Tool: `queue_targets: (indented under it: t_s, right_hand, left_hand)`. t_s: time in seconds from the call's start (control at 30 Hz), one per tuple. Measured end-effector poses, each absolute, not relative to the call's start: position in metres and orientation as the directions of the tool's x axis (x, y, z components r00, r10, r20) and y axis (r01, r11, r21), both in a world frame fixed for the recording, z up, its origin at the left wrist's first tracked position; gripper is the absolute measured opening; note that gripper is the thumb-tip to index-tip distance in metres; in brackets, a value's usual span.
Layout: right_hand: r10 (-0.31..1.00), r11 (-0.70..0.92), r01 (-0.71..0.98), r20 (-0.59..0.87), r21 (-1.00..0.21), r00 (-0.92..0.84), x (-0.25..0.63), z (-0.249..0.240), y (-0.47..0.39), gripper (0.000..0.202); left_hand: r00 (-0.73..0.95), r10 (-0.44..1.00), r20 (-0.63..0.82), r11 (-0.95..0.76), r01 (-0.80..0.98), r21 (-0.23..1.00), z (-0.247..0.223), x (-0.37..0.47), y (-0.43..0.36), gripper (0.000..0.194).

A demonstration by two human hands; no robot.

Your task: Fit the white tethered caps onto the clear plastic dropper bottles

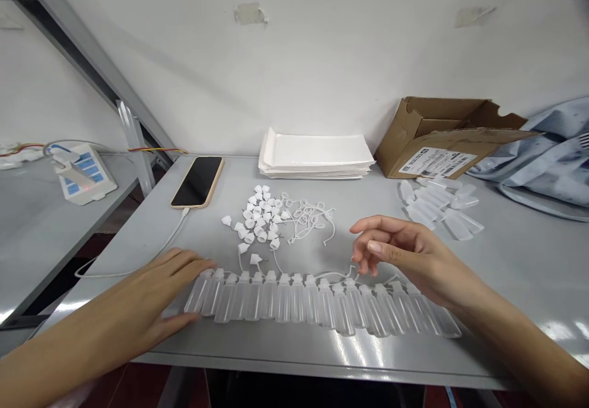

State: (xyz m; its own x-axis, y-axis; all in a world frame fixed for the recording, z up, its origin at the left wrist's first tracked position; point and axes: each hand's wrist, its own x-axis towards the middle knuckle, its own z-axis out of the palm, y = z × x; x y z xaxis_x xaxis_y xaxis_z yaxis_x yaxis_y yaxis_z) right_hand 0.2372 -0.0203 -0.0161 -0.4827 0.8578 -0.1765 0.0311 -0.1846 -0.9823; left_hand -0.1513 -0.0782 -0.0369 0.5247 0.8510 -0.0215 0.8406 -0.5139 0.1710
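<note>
A long row of clear plastic squeeze bottles [283,300] lies side by side along the front of the grey table, necks pointing away from me. My left hand [172,291] rests at the row's left end, fingers stretched out and thumb apart, touching the end bottle. Above the right part of the row hovers my right hand [400,251], fingers loosely curled and apart, with nothing visible in it. Behind the bottles is a pile of small white caps [262,215], several with thin metal tips. Beside them lies a tangle of white strap loops [308,218]. A few straps reach the bottle necks.
A phone [197,182] on a white cable lies back left. A stack of white padded envelopes [317,155] sits against the wall. More loose bottles [437,205] lie before an open cardboard box [442,141]. Bluish fabric [547,156] is at far right, a power strip [87,175] at left.
</note>
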Motion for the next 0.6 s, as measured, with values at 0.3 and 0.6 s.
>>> queue_targets:
  t_s: [0.3,0.6]
  right_hand:
    - [0.869,-0.175,0.004,-0.157,-0.985,-0.469,0.239,-0.012,-0.018,0.020]
    - [0.938,-0.085,-0.023,-0.072,-0.996,-0.338,0.257,-0.009,-0.009,0.018]
  left_hand:
    - [0.527,0.849,-0.047,-0.516,0.845,0.142,-0.033,-0.152,-0.077,0.062]
    - [0.485,0.872,0.069,-0.488,0.847,0.210,-0.015,-0.141,-0.076,0.049]
